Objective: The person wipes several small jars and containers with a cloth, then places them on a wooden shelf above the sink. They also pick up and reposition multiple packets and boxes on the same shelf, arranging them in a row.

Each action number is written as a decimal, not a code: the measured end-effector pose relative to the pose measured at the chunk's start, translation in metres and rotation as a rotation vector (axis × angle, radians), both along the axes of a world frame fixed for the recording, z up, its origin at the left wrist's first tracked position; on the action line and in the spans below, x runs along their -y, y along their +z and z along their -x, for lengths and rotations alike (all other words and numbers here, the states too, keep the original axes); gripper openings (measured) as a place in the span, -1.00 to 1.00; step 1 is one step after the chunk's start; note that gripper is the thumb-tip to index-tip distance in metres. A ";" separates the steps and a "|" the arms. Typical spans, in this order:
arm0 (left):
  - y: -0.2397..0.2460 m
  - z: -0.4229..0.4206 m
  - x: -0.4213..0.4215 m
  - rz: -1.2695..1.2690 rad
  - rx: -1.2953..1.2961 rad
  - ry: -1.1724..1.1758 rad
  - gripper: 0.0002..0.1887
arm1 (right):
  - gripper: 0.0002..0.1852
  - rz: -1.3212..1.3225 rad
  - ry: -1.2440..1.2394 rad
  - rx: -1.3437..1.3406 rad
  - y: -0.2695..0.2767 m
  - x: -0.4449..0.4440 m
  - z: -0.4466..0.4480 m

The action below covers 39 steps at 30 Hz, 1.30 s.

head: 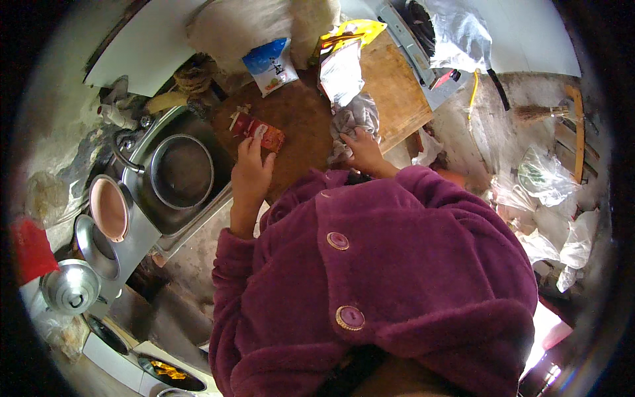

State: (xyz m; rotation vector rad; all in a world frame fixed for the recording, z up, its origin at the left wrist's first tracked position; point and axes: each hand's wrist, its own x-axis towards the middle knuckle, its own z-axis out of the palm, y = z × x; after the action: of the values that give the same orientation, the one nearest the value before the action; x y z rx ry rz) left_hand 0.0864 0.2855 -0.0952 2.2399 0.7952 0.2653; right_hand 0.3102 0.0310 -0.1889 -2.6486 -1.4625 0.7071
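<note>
My left hand (251,167) reaches over a round dark wooden board (302,119), its fingertips on the near edge of a red printed packet (268,136). Whether the fingers grip the packet or only rest on it is not clear. A crumpled grey cloth (358,116) lies under my right hand (366,149), whose fingers are spread and pressed into its folds at the board's right side. Beyond the hands stands a blue and white plastic packet (272,67). To its right, a yellow and white bag (342,69) touches the cloth's far end.
On the left, a steel sink (171,228) with a curved faucet (124,154) holds a round metal basin (182,171). A pink bowl (108,208) and a lidded metal pot (72,287) stand beside it. A gas stove (409,44) sits at back right, past a lighter wooden board (397,89).
</note>
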 end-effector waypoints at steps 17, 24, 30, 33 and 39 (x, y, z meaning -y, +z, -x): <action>0.183 -0.012 -0.039 -0.650 0.462 0.101 -0.66 | -0.56 -1.059 -0.430 -1.103 0.231 -0.037 -0.126; 0.327 -0.021 -0.116 -1.397 0.803 0.362 -0.60 | -0.43 -1.374 0.281 -0.301 0.496 -0.200 -0.124; 0.346 -0.033 -0.181 -1.502 0.755 0.358 -0.58 | -0.54 -0.698 0.705 0.152 0.571 -0.367 -0.082; 0.339 -0.042 -0.201 -1.574 0.719 0.355 -0.57 | -0.55 -0.477 0.690 -0.094 0.548 -0.426 -0.062; 0.331 -0.046 -0.215 -1.669 0.677 0.403 -0.54 | -0.58 -0.204 0.824 0.142 0.523 -0.492 -0.102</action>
State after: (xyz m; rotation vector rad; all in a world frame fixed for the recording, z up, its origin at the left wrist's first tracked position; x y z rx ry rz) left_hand 0.1321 0.5005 0.2357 2.8650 0.6370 2.4520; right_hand 0.4123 0.5228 0.3343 -1.9155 -2.5250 0.3449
